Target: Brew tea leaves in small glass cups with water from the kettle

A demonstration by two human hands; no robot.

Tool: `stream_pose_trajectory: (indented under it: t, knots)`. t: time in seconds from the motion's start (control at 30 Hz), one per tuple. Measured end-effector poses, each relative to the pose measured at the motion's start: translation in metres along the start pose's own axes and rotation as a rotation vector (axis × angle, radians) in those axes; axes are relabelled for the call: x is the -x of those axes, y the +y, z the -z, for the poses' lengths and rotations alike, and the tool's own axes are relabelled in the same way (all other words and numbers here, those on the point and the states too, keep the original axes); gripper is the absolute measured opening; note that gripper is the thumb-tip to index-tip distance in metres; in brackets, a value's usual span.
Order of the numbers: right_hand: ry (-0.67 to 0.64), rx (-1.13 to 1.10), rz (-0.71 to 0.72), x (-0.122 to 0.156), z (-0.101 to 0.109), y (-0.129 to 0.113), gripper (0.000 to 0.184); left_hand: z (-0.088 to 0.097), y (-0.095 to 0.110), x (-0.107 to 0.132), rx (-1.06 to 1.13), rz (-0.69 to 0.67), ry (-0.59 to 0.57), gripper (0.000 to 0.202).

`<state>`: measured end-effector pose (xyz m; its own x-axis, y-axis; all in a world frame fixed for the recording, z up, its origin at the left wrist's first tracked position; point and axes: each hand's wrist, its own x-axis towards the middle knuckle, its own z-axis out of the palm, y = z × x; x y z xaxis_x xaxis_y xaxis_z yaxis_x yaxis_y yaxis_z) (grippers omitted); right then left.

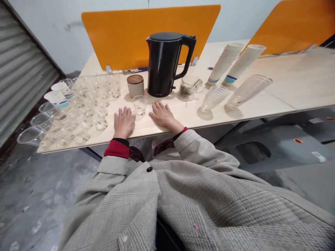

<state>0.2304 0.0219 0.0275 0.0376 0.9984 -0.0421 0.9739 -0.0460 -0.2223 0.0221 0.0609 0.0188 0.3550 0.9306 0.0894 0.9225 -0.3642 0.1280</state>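
Note:
My left hand (pixel 124 122) lies flat on the wooden table (pixel 178 120) near its front edge, fingers spread. To the right, my right hand (pixel 162 115) also rests palm down with its fingers stretched out. Between the two stands a clear plastic cup (pixel 140 105), upright, with a small dark mark on it; neither hand holds it. Behind that cup are a lidded canister (pixel 135 87) with a brown top and a black electric kettle (pixel 162 66), its handle to the right. A glass cup (pixel 188 88) with dark bits and a spoon-like utensil inside sits right of the kettle.
Many clear plastic cups (pixel 87 120) crowd the table's left end, with two paper cups (pixel 59 99) among them. Stacked paper cups (pixel 227 62) and stacked clear cups (pixel 248 91) stand at the right. An orange divider (pixel 123 38) rises behind. A grey stool (pixel 285 146) is below the edge.

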Motion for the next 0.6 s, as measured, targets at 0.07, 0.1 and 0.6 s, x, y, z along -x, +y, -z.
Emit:
stream_pose_trajectory:
  t: [0.07,0.1,0.6]
  knots:
    - [0.010,-0.002,0.002,-0.0006,-0.0013,0.0004,0.073,-0.0005,-0.0005,-0.0005,0.003,0.000,0.002,0.071]
    - [0.015,-0.004,0.002,-0.0011,-0.0021,0.0009,0.073,-0.0007,-0.0008,-0.0007,0.007,0.002,0.002,0.071]
    - [0.056,-0.010,0.012,-0.0016,-0.0068,0.0069,0.073,0.0007,-0.0038,-0.0004,0.048,-0.001,-0.008,0.070]
